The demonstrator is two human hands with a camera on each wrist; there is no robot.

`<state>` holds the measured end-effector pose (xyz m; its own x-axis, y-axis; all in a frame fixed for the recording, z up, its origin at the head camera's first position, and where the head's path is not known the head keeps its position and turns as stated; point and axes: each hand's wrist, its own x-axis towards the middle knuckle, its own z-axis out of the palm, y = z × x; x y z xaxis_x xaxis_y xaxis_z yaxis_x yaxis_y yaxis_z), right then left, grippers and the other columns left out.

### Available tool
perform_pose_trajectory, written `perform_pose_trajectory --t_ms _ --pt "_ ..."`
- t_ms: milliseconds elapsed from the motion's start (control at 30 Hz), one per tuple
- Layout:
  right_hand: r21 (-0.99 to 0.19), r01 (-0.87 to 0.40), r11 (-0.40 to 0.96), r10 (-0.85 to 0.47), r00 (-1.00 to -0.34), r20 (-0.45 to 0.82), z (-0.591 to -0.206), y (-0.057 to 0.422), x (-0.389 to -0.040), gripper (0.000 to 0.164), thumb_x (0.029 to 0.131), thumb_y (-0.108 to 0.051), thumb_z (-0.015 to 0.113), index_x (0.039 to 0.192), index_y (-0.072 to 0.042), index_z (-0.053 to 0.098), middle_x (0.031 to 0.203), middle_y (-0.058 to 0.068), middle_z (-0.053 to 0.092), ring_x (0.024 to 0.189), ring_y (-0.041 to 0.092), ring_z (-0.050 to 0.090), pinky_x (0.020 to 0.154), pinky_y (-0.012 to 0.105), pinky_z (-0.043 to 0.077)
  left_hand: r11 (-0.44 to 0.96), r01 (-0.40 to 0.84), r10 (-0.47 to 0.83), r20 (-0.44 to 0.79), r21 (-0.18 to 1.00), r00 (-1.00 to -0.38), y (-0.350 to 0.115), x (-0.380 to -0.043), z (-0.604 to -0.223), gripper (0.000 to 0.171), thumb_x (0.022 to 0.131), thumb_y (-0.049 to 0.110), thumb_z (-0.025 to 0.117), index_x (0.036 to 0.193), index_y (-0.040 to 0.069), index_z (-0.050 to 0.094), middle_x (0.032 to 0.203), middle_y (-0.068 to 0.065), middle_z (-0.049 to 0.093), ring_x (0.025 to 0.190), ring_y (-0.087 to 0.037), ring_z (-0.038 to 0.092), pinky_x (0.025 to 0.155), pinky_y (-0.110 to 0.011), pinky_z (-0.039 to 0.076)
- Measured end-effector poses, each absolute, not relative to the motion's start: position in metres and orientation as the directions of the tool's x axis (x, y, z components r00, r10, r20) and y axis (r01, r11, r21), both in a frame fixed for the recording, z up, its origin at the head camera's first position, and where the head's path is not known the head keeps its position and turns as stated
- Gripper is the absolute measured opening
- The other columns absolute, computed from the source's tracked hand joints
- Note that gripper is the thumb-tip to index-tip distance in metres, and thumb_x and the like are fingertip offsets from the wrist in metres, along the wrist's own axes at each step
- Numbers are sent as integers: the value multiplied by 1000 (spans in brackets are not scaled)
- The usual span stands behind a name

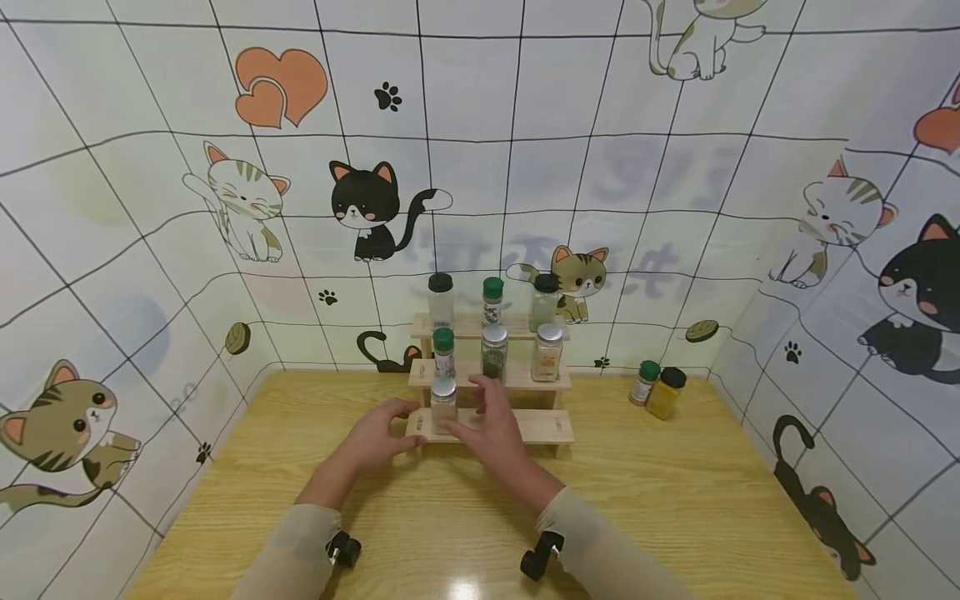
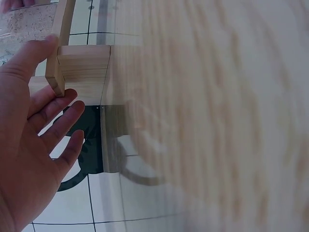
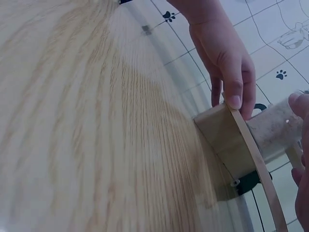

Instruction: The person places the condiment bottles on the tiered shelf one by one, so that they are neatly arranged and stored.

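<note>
A wooden three-step spice rack (image 1: 546,427) stands near the back of the table. On its lowest step, toward the left, is an upright clear spice jar (image 1: 444,407) with a silver lid and pale contents. My left hand (image 1: 377,433) pinches the left end of that step, its thumb (image 3: 234,100) on the front edge and other fingers behind. Beside the jar's right side is my right hand (image 1: 497,429), fingers spread, thumb low by the glass. The right wrist view cuts this hand off at the edge, so whether the thumb touches the jar is unclear.
The middle step bears a green-lidded jar (image 1: 444,357) and two silver-lidded ones. Two dark-lidded jars flank a green-lidded jar (image 1: 492,302) on top. Right of the rack, a small green-lidded jar (image 1: 643,385) and a yellow jar (image 1: 665,397) stand near the cat-print wall covering (image 1: 480,175).
</note>
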<state>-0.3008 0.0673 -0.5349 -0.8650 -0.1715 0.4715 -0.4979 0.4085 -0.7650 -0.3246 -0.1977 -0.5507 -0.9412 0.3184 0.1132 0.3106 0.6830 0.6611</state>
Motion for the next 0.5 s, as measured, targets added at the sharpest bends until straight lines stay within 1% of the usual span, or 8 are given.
perform_pose_trajectory --t_ms 100,200,267,333,400,500 --pt "-772 -486 410 -140 -870 473 -534 83 -295 82 91 -24 96 155 -13 47 131 14 54 118 34 58 97 45 59 687 307 319 106 658 -942 -198 -325 -551 67 94 39 91 150 11 67 144 -6 70 134 -33 64 114 -60 51" --pt "-784 -465 411 -105 -879 466 -534 102 -290 80 91 -19 95 155 -12 47 134 7 53 121 36 59 98 50 58 698 309 319 106 646 -942 -198 -325 -551 67 94 40 91 150 11 67 142 -6 70 133 -33 64 114 -60 51" --pt "-793 -448 413 -81 -885 458 -535 116 -287 80 91 -16 95 155 -10 47 134 6 52 122 36 59 99 52 58 702 312 320 108 640 -941 -198 -325 -551 66 95 40 91 149 11 67 141 -6 70 133 -34 65 114 -60 51" --pt "-797 -435 419 -61 -889 453 -536 130 -285 81 90 -13 96 154 -7 47 133 6 52 121 36 59 98 54 57 701 314 321 111 640 -941 -197 -325 -551 66 95 40 90 149 10 67 141 -7 70 132 -34 65 113 -60 51" --pt "-792 -428 435 -44 -889 455 -538 145 -284 81 90 -13 96 154 -5 47 131 7 51 118 33 59 97 53 58 698 312 320 110 644 -941 -197 -324 -551 66 95 39 90 149 9 67 141 -7 70 133 -34 64 114 -60 51" --pt "-784 -424 453 -13 -883 470 -541 168 -283 79 89 -12 96 152 -3 48 129 13 52 115 30 58 95 51 57 698 311 317 111 645 -942 -196 -324 -550 65 96 38 90 149 9 67 141 -7 70 133 -35 64 114 -60 51"
